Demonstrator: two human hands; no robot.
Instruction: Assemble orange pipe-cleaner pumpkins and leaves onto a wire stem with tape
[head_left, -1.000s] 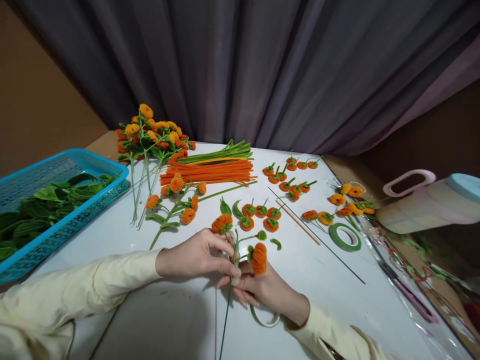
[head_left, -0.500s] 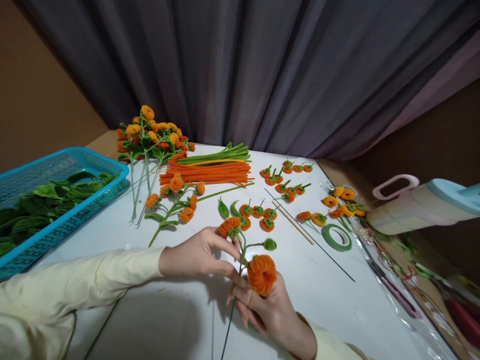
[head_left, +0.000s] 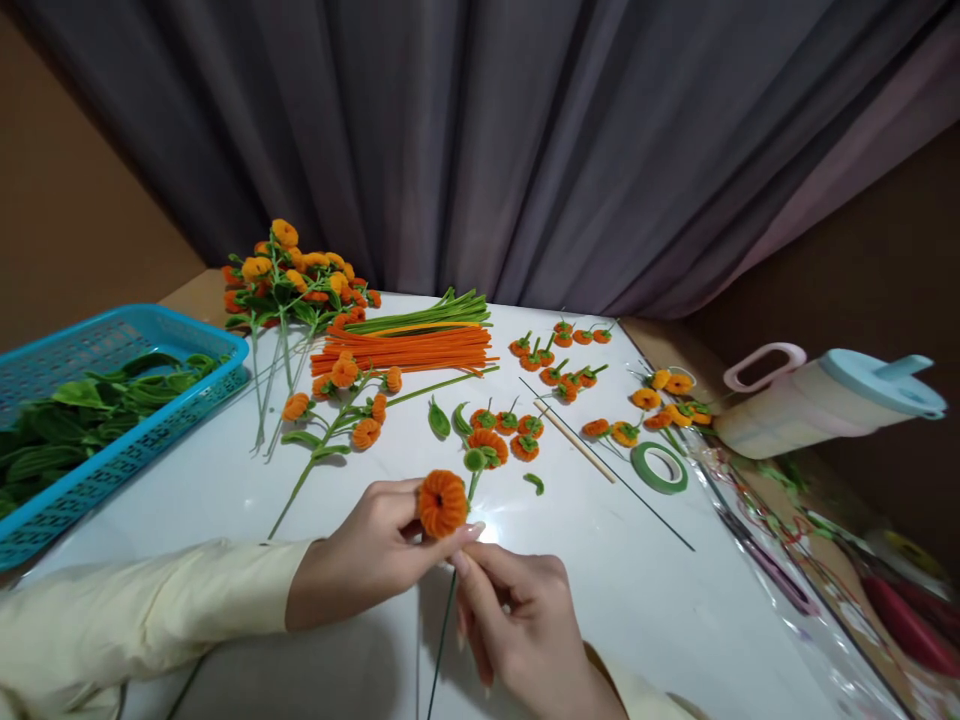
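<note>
My left hand (head_left: 375,545) is closed round an orange pipe-cleaner flower stem (head_left: 440,640), its thumb stretched along the joint. A ribbed orange bloom (head_left: 442,503) faces me above the fingers. Behind it, a round green bud (head_left: 475,459) overlaps another orange bloom on the same spray. My right hand (head_left: 521,615) pinches at the stem just below the left thumb; its fingertips cover the exact spot. A thin dark green wire runs down from the hands towards the table's front edge.
A blue basket (head_left: 124,445) of green leaves stands left. Finished orange flowers (head_left: 289,275) and pipe cleaners (head_left: 409,350) lie at the back. Small blooms (head_left: 566,378), green tape (head_left: 660,467), a wooden stick (head_left: 577,443), scissors (head_left: 780,575) and a tumbler (head_left: 817,405) are to the right.
The spray has turned in my hands: the large bloom swung from the right side to the left, and the bud moved left. My right hand has shifted from around the stem to a pinch.
</note>
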